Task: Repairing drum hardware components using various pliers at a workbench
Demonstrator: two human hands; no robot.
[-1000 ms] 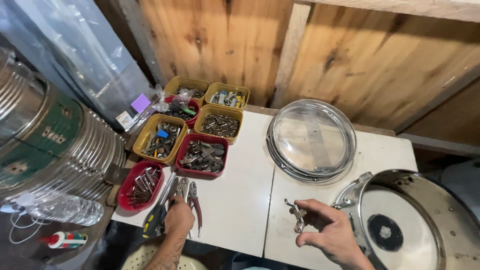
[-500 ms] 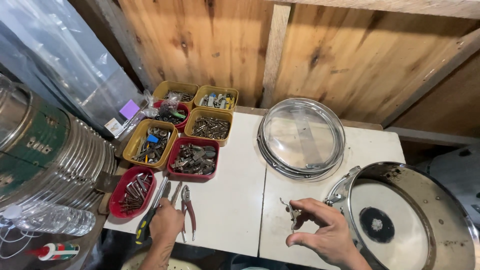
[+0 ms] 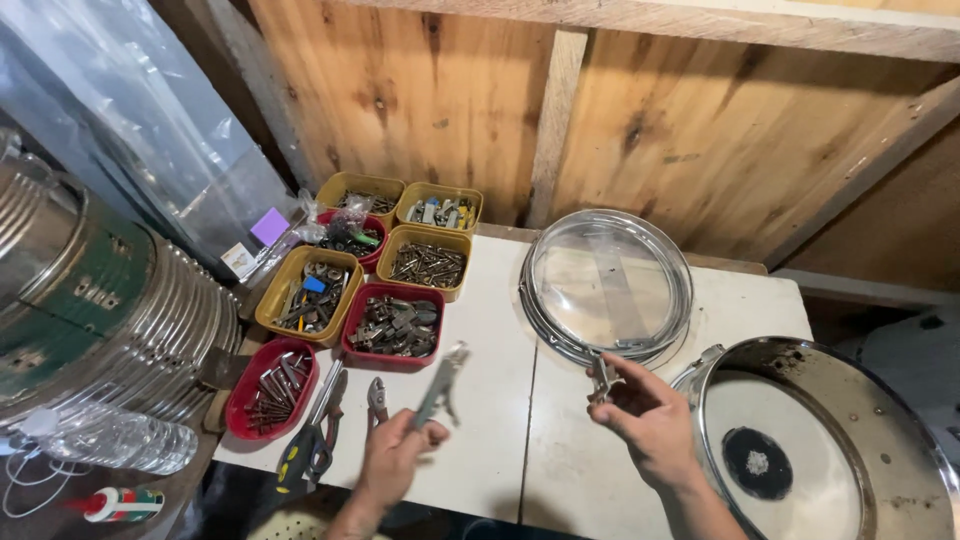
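My left hand [image 3: 392,455] sits low centre-left of frame, closed around the handles of grey metal pliers [image 3: 441,383]; the tool is lifted off the bench [image 3: 480,330], nose pointing up and right, somewhat blurred. My right hand [image 3: 648,425] is lower centre-right, fingers pinched on a small metal fitting [image 3: 603,376] held above the bench, just in front of the near edge of the clear drum head [image 3: 608,285].

That head, in a chrome hoop, lies flat on the bench at mid-frame, right of centre. Lower right corner: a chrome drum shell [image 3: 800,450] with a white head and a dark round patch in its middle, just beside my right wrist.

On the bench left of my left hand: red-handled pliers [image 3: 376,398] and a tool with a black and yellow handle [image 3: 310,445], lying close together at the near edge. Next to them a round red tub [image 3: 272,388] of screws.

Mid-left of frame, a cluster of trays: a red rectangular tray [image 3: 395,325] of dark metal parts, a yellow tray [image 3: 308,295] to its left with mixed bits, a yellow tray of screws [image 3: 428,262] behind it, more yellow trays further back against the wooden wall [image 3: 640,110].

Far left: a large ribbed chrome drum [image 3: 110,310] on its side; a plastic water bottle [image 3: 110,438] below it, lower left.
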